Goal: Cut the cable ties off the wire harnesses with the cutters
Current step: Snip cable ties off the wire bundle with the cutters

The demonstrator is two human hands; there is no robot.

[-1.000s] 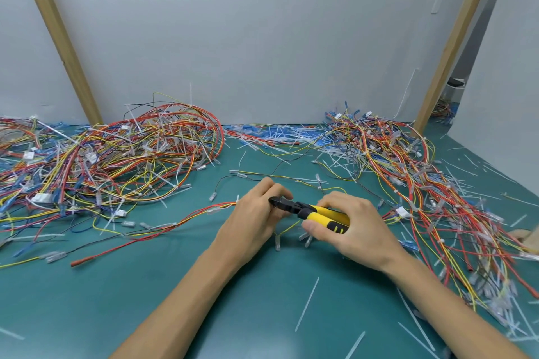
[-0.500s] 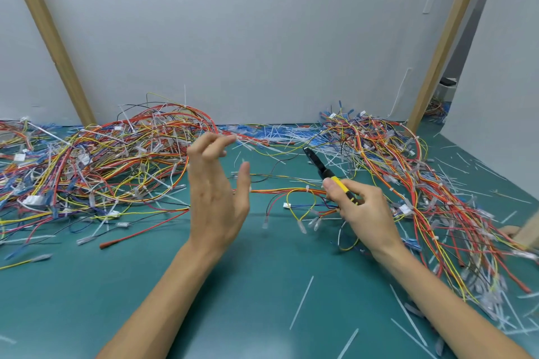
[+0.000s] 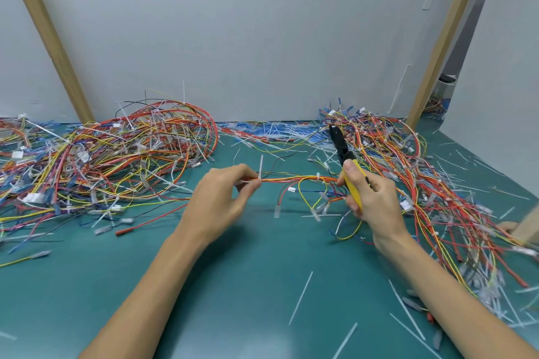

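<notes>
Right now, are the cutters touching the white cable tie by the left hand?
Apart. The head view shows the cutters up in the right hand, a stretch of wire harness away from the cable tie at the left hand.

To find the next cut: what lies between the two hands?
In the head view, a wire harness runs from the left hand to the right hand, which holds the cutters; a white cable tie wraps it.

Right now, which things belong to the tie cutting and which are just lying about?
In hand: wire harness, pinched by left hand; its upright cable tie; yellow-handled cutters in right hand.
Lying about: cut tie strip on the green mat; left harness pile; right harness pile; wooden post.
</notes>
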